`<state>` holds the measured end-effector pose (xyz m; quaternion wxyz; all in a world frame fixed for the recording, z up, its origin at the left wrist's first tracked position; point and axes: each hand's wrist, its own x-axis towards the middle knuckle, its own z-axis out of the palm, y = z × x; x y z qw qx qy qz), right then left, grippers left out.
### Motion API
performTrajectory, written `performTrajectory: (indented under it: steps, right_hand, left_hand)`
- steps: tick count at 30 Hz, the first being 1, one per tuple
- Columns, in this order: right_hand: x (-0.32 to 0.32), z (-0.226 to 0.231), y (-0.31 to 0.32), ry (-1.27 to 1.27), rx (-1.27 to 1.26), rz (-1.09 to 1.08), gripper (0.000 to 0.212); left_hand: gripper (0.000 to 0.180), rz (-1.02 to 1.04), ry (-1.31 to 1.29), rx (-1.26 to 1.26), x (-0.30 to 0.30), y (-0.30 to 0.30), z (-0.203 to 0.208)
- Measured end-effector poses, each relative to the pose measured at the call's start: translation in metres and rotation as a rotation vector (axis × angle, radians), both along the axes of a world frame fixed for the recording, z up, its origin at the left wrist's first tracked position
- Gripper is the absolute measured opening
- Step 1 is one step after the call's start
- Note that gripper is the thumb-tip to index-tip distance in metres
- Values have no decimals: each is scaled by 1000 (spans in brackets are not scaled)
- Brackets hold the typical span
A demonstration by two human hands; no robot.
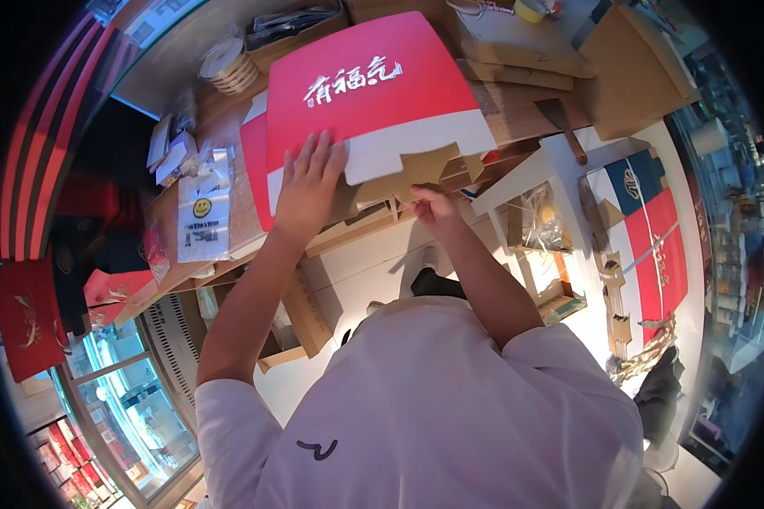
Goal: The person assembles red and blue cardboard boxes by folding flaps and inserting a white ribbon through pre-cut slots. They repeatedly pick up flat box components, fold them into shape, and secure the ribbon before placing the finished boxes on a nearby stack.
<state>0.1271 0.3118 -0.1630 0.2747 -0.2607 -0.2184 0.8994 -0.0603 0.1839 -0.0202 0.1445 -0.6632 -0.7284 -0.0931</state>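
A red and white cardboard gift box (361, 81), unfolded or partly folded, lies on the wooden table with silver characters on its red face. My left hand (308, 188) rests flat on its white near border, fingers stretched and slightly apart. At the near edge, a notched flap shows its brown inner side. My right hand (437, 209) is closed, its thumb and finger pinching at that brown flap. What lies under the box is mostly hidden; another red piece peeks out at its left.
On the left of the table (248, 208) lies a printed plastic bag (204, 216). A stack of tape rolls (227, 64) stands behind. A scraper (562, 127) lies to the right. Strapped flat boxes (645, 237) lean at the right, near a white shelf (518, 188).
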Motion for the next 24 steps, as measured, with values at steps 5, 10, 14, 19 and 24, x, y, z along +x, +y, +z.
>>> performTrajectory:
  steps: [5, 10, 14, 19, 24]
  right_hand:
    - [0, -25, 31, -257, 59, 16, 21]
    - [14, -18, 74, -657, 277, 318, 37]
    - [42, -9, 96, -656, 485, 454, 28]
    - [96, 72, 138, -907, 725, 361, 16]
    - [10, 163, 127, -923, 1638, 419, 89]
  left_hand:
    - [62, 209, -106, -156, -11, 16, -17]
    - [69, 325, -161, -194, -18, -1, -28]
    - [63, 354, -84, -264, -8, 6, -25]
    - [61, 367, -92, -231, -16, 4, -33]
    - [59, 330, -120, -213, -23, 0, -29]
